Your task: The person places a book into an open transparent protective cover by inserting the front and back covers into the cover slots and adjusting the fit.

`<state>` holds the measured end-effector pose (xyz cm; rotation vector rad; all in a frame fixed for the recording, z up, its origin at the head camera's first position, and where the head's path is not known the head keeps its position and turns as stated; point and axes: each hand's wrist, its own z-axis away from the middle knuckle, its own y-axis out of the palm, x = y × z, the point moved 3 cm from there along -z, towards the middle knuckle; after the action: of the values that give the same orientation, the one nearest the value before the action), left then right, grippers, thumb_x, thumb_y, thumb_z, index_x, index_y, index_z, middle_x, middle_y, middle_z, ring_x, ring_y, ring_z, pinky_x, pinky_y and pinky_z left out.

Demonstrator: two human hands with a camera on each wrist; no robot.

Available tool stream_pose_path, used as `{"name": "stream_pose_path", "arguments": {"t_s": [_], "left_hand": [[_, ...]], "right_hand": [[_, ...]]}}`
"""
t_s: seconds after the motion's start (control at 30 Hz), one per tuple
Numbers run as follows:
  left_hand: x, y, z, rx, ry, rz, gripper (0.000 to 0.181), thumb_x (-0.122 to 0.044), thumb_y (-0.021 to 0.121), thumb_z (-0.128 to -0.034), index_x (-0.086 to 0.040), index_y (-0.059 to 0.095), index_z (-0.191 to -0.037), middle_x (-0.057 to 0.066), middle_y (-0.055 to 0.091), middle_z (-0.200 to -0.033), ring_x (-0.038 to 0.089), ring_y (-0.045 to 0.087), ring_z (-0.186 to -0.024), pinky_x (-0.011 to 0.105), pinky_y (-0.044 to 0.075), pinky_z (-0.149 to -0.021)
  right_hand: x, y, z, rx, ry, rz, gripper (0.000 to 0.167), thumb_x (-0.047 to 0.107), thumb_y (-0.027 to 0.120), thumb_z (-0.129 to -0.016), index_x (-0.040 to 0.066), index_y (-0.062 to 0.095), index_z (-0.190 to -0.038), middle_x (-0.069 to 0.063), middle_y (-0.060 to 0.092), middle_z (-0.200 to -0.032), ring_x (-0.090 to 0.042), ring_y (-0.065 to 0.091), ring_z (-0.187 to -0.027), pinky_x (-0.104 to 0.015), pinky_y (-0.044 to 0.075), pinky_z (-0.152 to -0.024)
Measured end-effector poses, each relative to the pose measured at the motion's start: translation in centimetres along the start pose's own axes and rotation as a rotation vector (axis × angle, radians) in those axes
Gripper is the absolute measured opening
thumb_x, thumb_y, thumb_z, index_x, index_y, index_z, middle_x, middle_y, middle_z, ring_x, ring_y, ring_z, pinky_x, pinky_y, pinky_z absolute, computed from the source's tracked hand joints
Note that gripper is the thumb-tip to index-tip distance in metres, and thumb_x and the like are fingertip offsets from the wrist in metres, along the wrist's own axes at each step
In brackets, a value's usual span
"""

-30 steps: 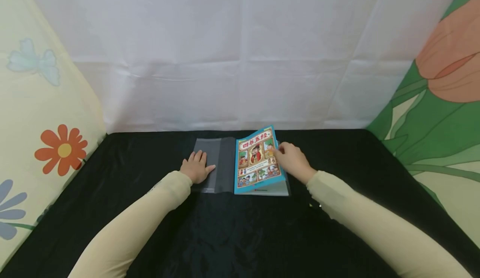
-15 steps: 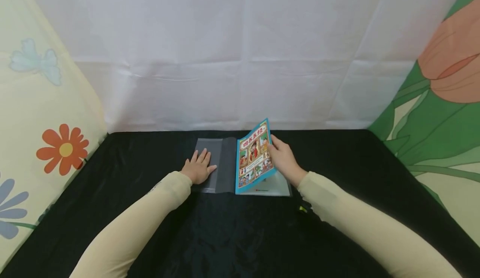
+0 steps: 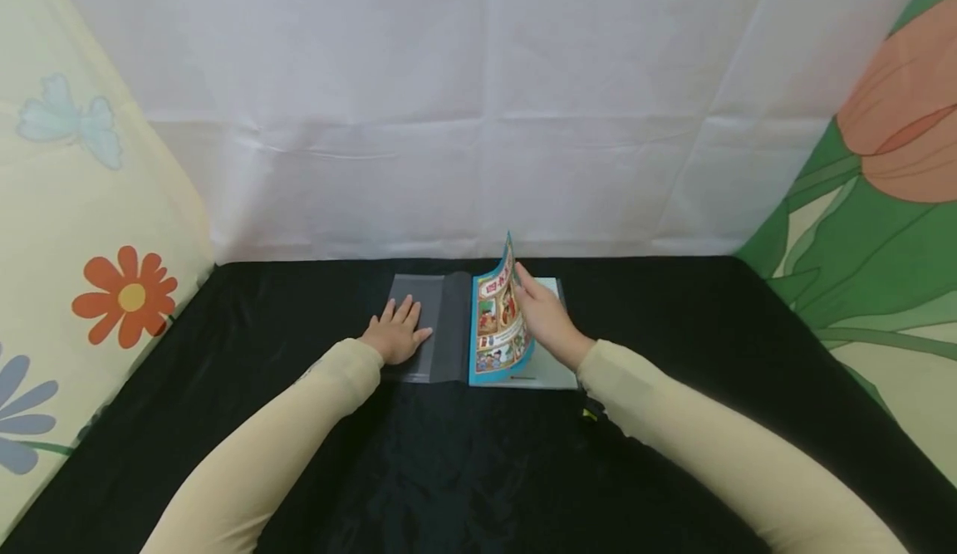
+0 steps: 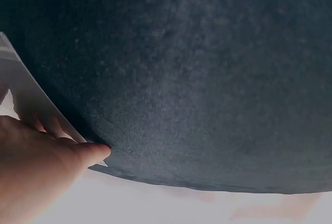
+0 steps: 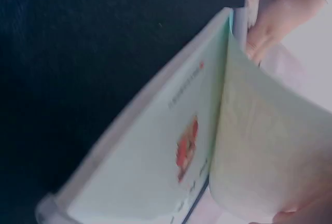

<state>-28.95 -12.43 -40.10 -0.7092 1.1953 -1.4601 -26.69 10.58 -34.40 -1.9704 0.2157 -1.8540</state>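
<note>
A book with a blue-bordered, illustrated front cover (image 3: 499, 321) lies on the black cloth, its cover raised and curved leftward above a pale first page (image 3: 552, 371). My right hand (image 3: 552, 317) holds the cover by its right edge. The right wrist view shows the cover's pale inner side (image 5: 270, 146) and the page beneath (image 5: 155, 156); only part of the hand shows at the lower right. My left hand (image 3: 394, 334) rests with spread fingers on the transparent flap (image 3: 426, 288) left of the book. In the left wrist view, the left thumb reaches past the flap's edge (image 4: 52, 107).
Black cloth (image 3: 419, 471) covers the table. A white sheet (image 3: 478, 105) hangs behind it, with flower-patterned cloths at the left (image 3: 127, 205) and right (image 3: 897, 288). A small dark and yellow item (image 3: 591, 412) sits beside the right sleeve.
The right hand has moved left, and the front cover has lifted and bent further leftward, uncovering more of the pale page. The left hand has stayed in place.
</note>
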Motion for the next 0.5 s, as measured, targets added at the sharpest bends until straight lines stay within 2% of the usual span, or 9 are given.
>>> {"name": "stream_pose_path", "arguments": {"t_s": [0.13,0.27,0.37,0.5], "left_hand": [[0.1,0.0,0.1,0.010,-0.006,0.006,0.062,-0.039,0.027,-0.1072,-0.002,0.011,-0.155,0.015,0.001,-0.162,0.038,-0.002,-0.146,0.057,0.010,-0.114],[0.0,-0.1,0.3,0.017,-0.007,0.006,0.062,-0.039,0.026,-0.1073,-0.002,0.010,-0.155,0.015,0.001,-0.162,0.038,-0.002,-0.146,0.057,0.009,-0.114],[0.1,-0.1,0.2,0.025,-0.011,0.001,0.062,-0.039,0.026,-0.1073,-0.003,0.009,-0.156,0.014,0.000,-0.162,0.037,-0.003,-0.147,0.056,0.009,-0.114],[0.0,-0.1,0.1,0.028,-0.011,0.002,0.063,-0.040,0.025,-0.1072,-0.004,0.009,-0.156,0.014,-0.001,-0.162,0.037,-0.004,-0.147,0.056,0.008,-0.114]], "right_hand": [[-0.3,0.9,0.0,-0.005,-0.004,0.043,0.052,0.014,0.029,-0.107,0.000,0.012,-0.154,-0.013,0.010,-0.160,-0.027,0.010,-0.147,-0.040,0.011,-0.117],[-0.8,1.8,0.2,-0.007,-0.038,0.129,0.051,0.016,0.030,-0.107,-0.004,0.017,-0.152,-0.017,0.011,-0.160,-0.030,0.009,-0.147,-0.042,0.009,-0.117],[-1.1,2.4,0.3,0.002,-0.054,0.167,0.050,0.018,0.030,-0.107,-0.003,0.020,-0.152,-0.017,0.012,-0.160,-0.030,0.009,-0.147,-0.043,0.009,-0.117],[-1.0,3.2,0.4,0.025,-0.051,0.160,0.048,0.019,0.030,-0.107,0.001,0.026,-0.152,-0.013,0.015,-0.160,-0.027,0.011,-0.147,-0.043,0.010,-0.117]]}}
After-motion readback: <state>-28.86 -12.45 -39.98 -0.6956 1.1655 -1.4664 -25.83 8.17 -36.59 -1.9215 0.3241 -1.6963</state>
